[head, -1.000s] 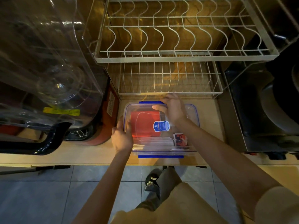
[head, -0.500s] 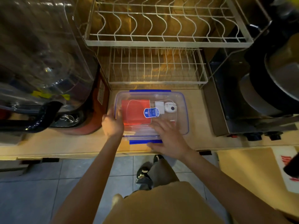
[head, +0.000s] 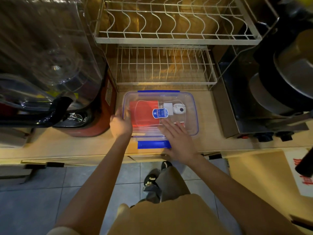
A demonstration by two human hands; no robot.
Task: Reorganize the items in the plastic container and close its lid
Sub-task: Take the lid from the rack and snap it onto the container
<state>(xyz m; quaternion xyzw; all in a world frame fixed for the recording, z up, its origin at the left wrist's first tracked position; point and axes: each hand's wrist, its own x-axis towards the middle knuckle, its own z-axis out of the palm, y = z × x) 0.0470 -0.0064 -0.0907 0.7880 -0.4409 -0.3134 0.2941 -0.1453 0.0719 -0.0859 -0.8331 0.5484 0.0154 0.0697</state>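
Note:
A clear plastic container [head: 193, 116] with a blue-edged lid lies on the wooden counter under the dish rack. Through the lid I see a red flat item [head: 143, 114], a white adapter [head: 168, 107], a small white round device [head: 179, 108] and a blue oval label [head: 160, 113]. My left hand [head: 120, 122] grips the container's left edge. My right hand [head: 177, 138] lies flat with straight fingers on the lid's near side, above the blue front latch [head: 151, 144]. The blue rear latch [head: 158, 91] shows at the far side.
A wire dish rack [head: 166, 65] hangs just behind and above the container. A red-based appliance with a clear jug [head: 50, 68] stands to the left. A dark metal appliance [head: 264, 102] with pots stands right. The counter edge [head: 101, 155] runs below, with tiled floor under it.
My right hand moved from the lid's far edge to its near side. The left hand stayed on the left edge. The view shifted, bringing the container higher in frame.

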